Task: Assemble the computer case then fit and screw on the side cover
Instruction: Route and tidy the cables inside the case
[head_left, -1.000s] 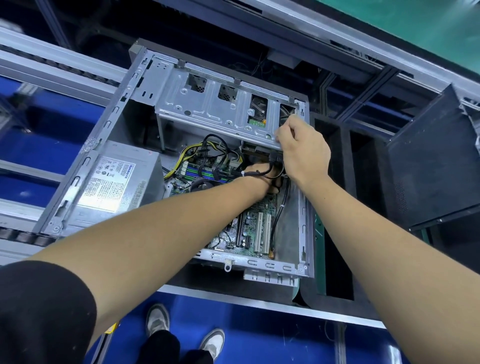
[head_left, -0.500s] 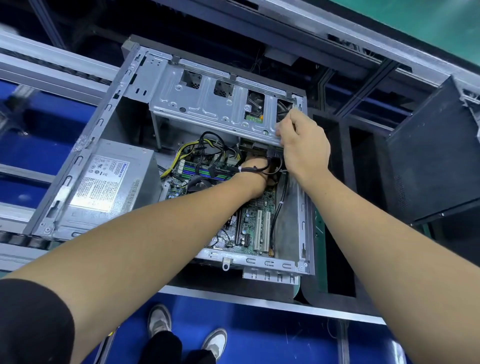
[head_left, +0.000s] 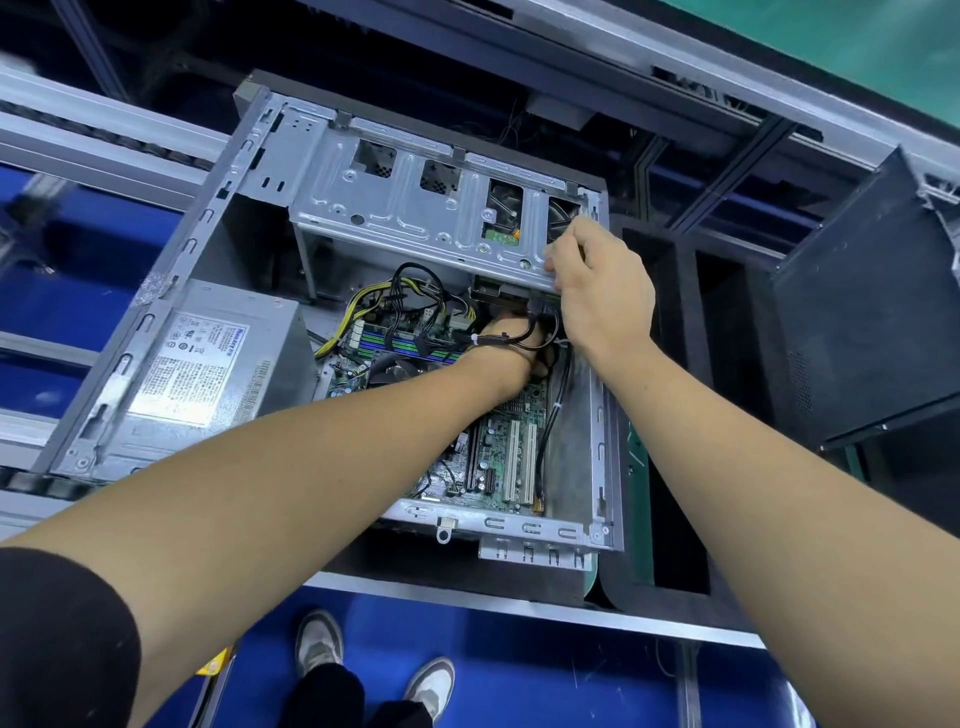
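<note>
The open computer case (head_left: 332, 291) lies on its side before us, its dark side cover (head_left: 872, 312) propped well apart at right. We'd steady the drive cage (head_left: 415, 228), whose edge our right hand (head_left: 602, 291) pinches, while our left hand (head_left: 511, 338) works cables (head_left: 415, 296) beneath, its grip hidden. Room is tight under the cage; sheet-metal edges are sharp.

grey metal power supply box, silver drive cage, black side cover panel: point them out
grey metal power supply box (head_left: 208, 364), head view, on its white label
silver drive cage (head_left: 415, 218), head view, on its flat top plate
black side cover panel (head_left: 857, 312), head view, on its dark face
</note>
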